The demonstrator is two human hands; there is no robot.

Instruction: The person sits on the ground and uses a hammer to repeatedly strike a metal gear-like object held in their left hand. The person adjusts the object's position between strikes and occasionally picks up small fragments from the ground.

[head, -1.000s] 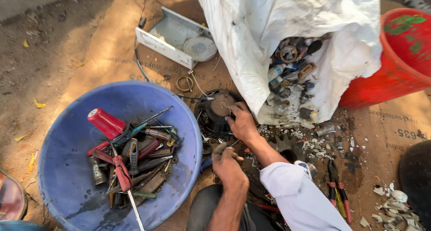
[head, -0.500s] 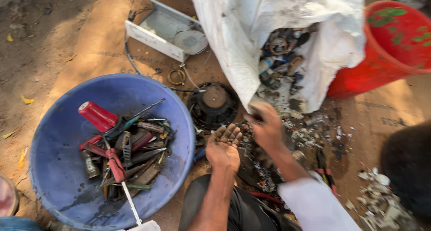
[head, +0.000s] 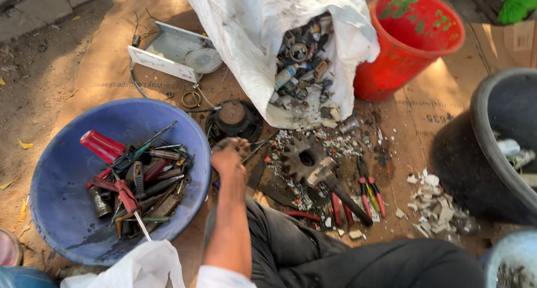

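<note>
My left hand reaches forward over the cardboard, knuckles up, with its fingers curled around some small brownish scrap pieces. It hovers just in front of a round black speaker part and beside the rim of a blue basin full of screwdrivers and other hand tools. A rusty gear lies a little to its right. My right hand is out of the picture.
A white sack spills scrap parts ahead. Behind it to the right stands a red bucket, with a black tub on the right. A hammer, red-handled pliers, white shards and a white metal box lie about.
The view has swung right and down. My right hand has left the frame. My left hand has stayed near the speaker part, turned knuckles up and curled over the bits.
</note>
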